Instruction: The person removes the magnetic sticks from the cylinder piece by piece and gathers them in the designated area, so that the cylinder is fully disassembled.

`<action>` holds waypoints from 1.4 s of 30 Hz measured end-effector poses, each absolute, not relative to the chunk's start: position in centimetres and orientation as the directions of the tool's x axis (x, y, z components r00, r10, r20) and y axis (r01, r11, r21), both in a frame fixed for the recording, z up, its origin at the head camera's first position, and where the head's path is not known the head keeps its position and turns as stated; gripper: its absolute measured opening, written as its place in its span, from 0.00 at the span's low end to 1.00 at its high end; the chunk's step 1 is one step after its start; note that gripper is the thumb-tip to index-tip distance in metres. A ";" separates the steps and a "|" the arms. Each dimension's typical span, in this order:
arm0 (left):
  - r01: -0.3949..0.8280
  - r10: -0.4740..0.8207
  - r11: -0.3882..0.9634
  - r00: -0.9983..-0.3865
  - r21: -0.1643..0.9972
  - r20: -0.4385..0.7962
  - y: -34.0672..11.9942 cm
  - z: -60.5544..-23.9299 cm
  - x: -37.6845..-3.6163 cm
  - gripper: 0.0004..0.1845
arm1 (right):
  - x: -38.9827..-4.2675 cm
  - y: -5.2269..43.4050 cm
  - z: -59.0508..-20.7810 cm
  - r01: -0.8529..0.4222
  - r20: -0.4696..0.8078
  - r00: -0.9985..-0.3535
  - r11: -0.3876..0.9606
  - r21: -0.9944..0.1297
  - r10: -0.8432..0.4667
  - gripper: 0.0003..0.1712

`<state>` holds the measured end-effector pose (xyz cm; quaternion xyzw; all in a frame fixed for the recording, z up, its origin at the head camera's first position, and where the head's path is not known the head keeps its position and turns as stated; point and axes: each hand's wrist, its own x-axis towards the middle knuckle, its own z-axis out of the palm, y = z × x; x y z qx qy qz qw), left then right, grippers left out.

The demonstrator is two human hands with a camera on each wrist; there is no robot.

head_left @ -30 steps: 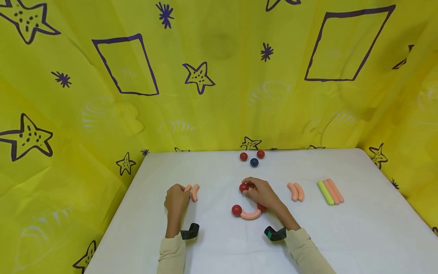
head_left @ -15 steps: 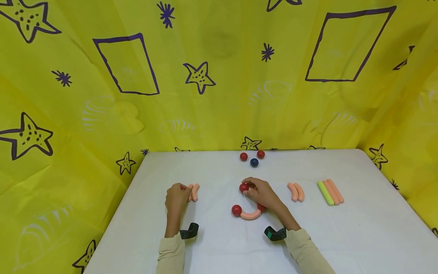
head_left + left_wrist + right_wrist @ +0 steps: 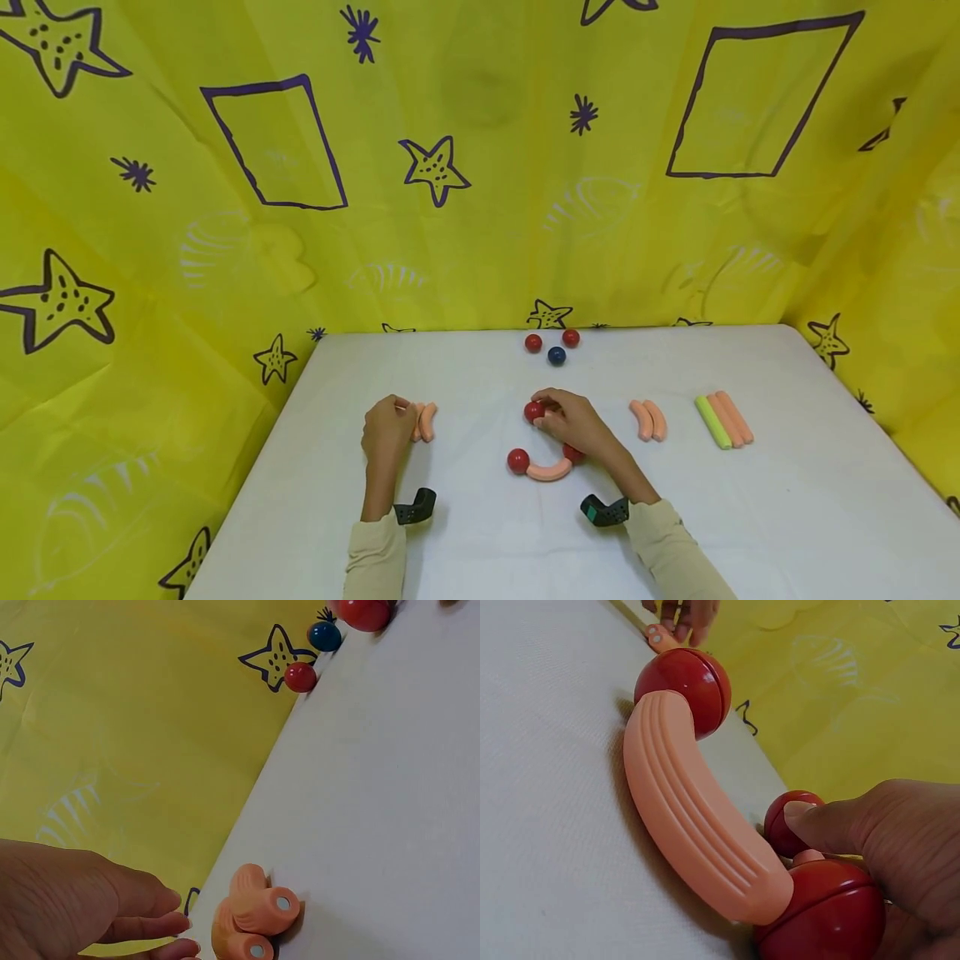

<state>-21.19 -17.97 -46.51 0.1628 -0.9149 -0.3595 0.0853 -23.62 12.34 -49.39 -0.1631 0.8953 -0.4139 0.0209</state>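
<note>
My left hand [image 3: 386, 427] is beside a pair of curved orange magnetic sticks [image 3: 427, 422] lying together on the left of the table. In the left wrist view, its fingers [image 3: 154, 926] are loosely extended, with a small gap to the sticks [image 3: 262, 911], whose ends show grey discs. My right hand [image 3: 576, 423] pinches a red ball [image 3: 534, 412] between thumb and fingers. In front of that hand, a curved orange stick [image 3: 550, 472] joins a red ball [image 3: 518, 461] to another red ball [image 3: 821, 915]. A bit of orange stick [image 3: 808, 857] shows beneath the thumb, mostly hidden.
Two loose red balls [image 3: 571, 338] and a dark blue ball [image 3: 557, 356] sit near the table's back edge. Right of my right hand lie two curved orange sticks [image 3: 648, 420], then straight sticks, one green [image 3: 713, 422] and two orange [image 3: 736, 418]. A yellow patterned curtain [image 3: 480, 250] surrounds the white table [image 3: 480, 550].
My left hand has moved its curved stick rightward against the other one, then let go of it. The right hand keeps its pinch on the red ball in the same spot.
</note>
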 end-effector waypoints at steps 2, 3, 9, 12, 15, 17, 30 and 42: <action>-0.203 -0.358 0.689 -0.930 0.696 0.083 -17.8 -46.2 -21.2 0.12 | -23.6 12.4 -49.4 -0.270 0.092 -0.947 0.605 -0.749 -0.309 0.19; -0.183 -0.355 0.689 -0.929 0.701 0.106 -17.7 -46.1 -21.3 0.11 | -23.5 12.5 -49.3 -0.268 0.088 -0.946 0.601 -0.753 -0.312 0.19; -0.001 -0.259 0.682 -0.936 0.731 0.240 -16.7 -45.3 -21.8 0.08 | -23.4 13.3 -48.6 -0.243 0.051 -0.947 0.601 -0.761 -0.318 0.20; 0.119 -0.172 0.652 -0.939 0.749 0.299 -16.0 -45.0 -22.2 0.07 | -23.4 13.8 -48.2 -0.215 0.021 -0.954 0.629 -0.747 -0.300 0.18; 0.212 -0.086 0.638 -0.936 0.740 0.342 -15.3 -44.8 -22.3 0.06 | -23.3 14.1 -47.8 -0.184 -0.013 -0.960 0.669 -0.720 -0.278 0.16; 0.249 -0.034 0.636 -0.937 0.731 0.349 -14.8 -44.8 -22.4 0.06 | -23.2 14.2 -47.5 -0.178 -0.023 -0.962 0.687 -0.705 -0.272 0.15; 0.316 0.215 0.595 -0.949 0.739 0.232 -11.6 -46.2 -22.0 0.06 | -23.1 14.3 -47.8 -0.179 -0.025 -0.963 0.712 -0.679 -0.267 0.07; 0.301 0.335 0.591 -0.935 0.748 0.112 -9.1 -47.5 -21.5 0.11 | -22.9 13.5 -48.0 -0.295 0.042 -0.934 0.699 -0.652 -0.355 0.07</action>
